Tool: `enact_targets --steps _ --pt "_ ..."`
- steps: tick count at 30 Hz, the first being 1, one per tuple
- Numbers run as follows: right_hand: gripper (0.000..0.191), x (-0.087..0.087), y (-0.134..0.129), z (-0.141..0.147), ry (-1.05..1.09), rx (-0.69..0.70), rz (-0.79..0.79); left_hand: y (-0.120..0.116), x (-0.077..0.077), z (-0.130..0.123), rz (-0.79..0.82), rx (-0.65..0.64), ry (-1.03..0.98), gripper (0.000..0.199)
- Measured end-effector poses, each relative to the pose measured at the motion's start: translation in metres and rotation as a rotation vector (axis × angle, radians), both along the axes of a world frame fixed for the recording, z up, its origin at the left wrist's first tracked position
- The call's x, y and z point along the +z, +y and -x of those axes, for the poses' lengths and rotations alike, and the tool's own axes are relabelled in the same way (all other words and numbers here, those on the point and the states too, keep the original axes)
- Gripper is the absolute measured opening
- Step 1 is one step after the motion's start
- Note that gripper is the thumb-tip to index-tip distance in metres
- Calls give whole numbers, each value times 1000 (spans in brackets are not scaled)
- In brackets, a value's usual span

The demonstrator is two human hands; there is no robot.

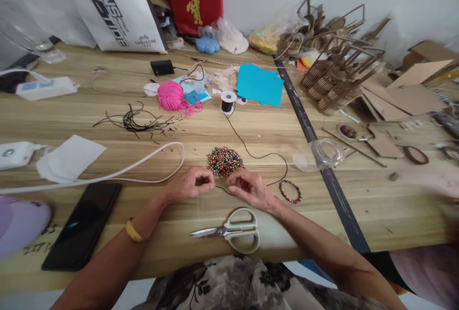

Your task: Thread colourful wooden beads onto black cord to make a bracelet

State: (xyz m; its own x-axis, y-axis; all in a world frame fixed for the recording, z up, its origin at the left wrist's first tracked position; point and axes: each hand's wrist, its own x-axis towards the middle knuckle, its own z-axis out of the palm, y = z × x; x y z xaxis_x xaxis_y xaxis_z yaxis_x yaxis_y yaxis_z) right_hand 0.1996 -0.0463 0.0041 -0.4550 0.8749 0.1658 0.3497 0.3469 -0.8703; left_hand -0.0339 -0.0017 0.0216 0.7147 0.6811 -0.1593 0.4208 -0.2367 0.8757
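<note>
Left hand (pixel 193 183) pinches black cord (pixel 224 190), right hand (pixel 253 189) curled narrow beside it, hold unclear, both just nearside of multicoloured bead pile (pixel 225 161), presumably for easy reach, spool (pixel 227 103) beyond leaving slack.

A pale wood-grained table (pixel 201 128), crossed by a dark strip (pixel 305 126), carries a heap of small round multicoloured beads (pixel 224 161). Directly on it also lie a looping thin black cord (pixel 287 164), a round multicoloured beaded bracelet (pixel 282 189), white-handled metal scissors (pixel 224 230) and a flat black rectangular phone (pixel 82 229).
</note>
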Motion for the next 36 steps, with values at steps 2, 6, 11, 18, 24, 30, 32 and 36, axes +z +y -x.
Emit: enact_targets --steps 2,6,11,18,24,30,32,36 --pt "23 6 1 -2 -128 58 -125 0 1 -1 -3 7 -8 21" --pt "18 26 3 -12 -527 176 -197 1 -1 1 15 11 -7 22" --pt "1 45 -1 -15 -838 275 -150 3 -3 3 23 6 -2 22" --pt "8 39 -6 -5 -882 309 -239 4 -2 5 24 23 -35 23" --pt "9 54 8 -34 -916 147 -216 8 0 7 -58 -25 -172 23" --pt "14 57 33 -75 -1355 -236 -119 4 0 2 138 -66 -380 26" --pt "19 50 37 -81 -1471 -275 -49 1 -1 -1 208 -98 -395 27" --pt "25 33 40 -83 -1540 -269 2 -1 -6 -3 254 -157 -397 26"
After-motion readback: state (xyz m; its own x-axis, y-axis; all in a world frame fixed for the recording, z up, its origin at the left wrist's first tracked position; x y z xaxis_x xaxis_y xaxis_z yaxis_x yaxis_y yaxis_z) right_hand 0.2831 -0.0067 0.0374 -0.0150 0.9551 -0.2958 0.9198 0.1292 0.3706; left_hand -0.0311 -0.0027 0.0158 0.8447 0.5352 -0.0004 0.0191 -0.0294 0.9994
